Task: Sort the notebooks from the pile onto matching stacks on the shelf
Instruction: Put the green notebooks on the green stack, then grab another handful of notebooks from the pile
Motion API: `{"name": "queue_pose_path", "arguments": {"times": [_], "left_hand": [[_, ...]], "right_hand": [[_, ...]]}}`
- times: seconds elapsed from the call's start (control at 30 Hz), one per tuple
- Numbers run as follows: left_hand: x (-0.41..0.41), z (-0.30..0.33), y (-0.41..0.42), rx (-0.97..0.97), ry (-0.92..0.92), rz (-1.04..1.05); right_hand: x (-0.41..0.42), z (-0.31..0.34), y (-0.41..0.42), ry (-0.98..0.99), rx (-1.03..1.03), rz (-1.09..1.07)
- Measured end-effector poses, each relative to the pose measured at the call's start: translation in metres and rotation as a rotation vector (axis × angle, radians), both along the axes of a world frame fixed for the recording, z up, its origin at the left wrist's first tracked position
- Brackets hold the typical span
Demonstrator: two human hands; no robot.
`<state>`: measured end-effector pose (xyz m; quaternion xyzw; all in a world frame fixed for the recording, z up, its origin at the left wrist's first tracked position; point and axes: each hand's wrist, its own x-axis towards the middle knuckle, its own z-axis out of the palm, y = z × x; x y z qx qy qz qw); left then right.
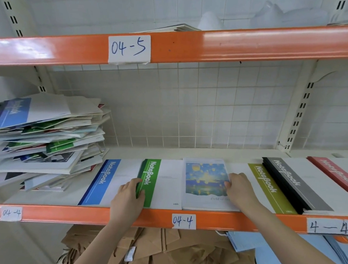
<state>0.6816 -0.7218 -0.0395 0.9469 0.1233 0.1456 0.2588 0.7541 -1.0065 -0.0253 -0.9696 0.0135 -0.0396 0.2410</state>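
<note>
Left hand grips the spine edge of the green notebook, fingers curled around it, near the shelf's front edge. Right hand rests on the right edge of the lantern-picture notebook beside it; whether those fingers pinch or just press, I cannot tell. A blue notebook lies left of the green; olive, grey and red stacks run to the right. The messy pile sits at the shelf's left end. Orange rail, paper labels, wire-grid back.
</note>
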Motion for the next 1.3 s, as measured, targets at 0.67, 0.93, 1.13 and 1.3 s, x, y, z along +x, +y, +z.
{"name": "queue_pose_path", "arguments": {"times": [0.67, 0.93, 1.13, 1.3], "left_hand": [[-0.025, 0.049, 0.039, -0.173, 0.005, -0.032], [-0.073, 0.16, 0.087, -0.035, -0.503, 0.103], [-0.054, 0.21, 0.159, 0.392, -0.297, 0.189], [-0.03, 0.222, 0.195, 0.609, 0.1, 0.18]], "right_hand": [[-0.017, 0.045, 0.072, -0.094, -0.049, 0.16], [-0.022, 0.1, 0.182, 0.093, 0.273, 0.582], [-0.014, 0.144, 0.243, 0.327, 0.678, 0.615], [0.007, 0.165, 0.277, 0.439, 1.056, 0.453]]}}
